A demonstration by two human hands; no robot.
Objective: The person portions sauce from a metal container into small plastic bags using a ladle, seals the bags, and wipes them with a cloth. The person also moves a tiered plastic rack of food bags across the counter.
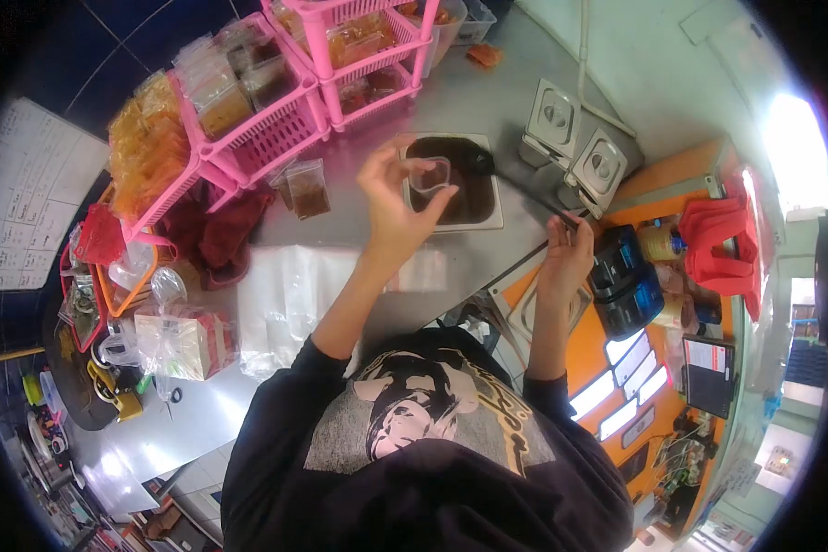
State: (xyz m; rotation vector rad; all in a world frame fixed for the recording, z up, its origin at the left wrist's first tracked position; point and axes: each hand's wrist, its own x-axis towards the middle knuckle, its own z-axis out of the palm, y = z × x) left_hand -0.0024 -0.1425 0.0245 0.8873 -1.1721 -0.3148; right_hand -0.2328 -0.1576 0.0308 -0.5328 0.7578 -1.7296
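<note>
My left hand [397,201] pinches a small clear plastic cup [431,177] between thumb and fingers. The cup is above a rectangular metal pan [498,210] that holds dark brown liquid [465,204]. A black ladle [524,189] reaches from the pan toward me, its bowl [478,162] over the pan's far right part. My right hand [566,253] grips the end of the ladle's handle. Whether the ladle's bowl holds liquid, or the cup has anything in it, I cannot tell.
Pink baskets [258,138] with bagged goods stand at the back left, near small packets [307,189]. Clear plastic bags [290,299] lie left of my arm. Two lidded metal containers [598,166] stand right of the pan. Phones [626,368] lie on the orange surface.
</note>
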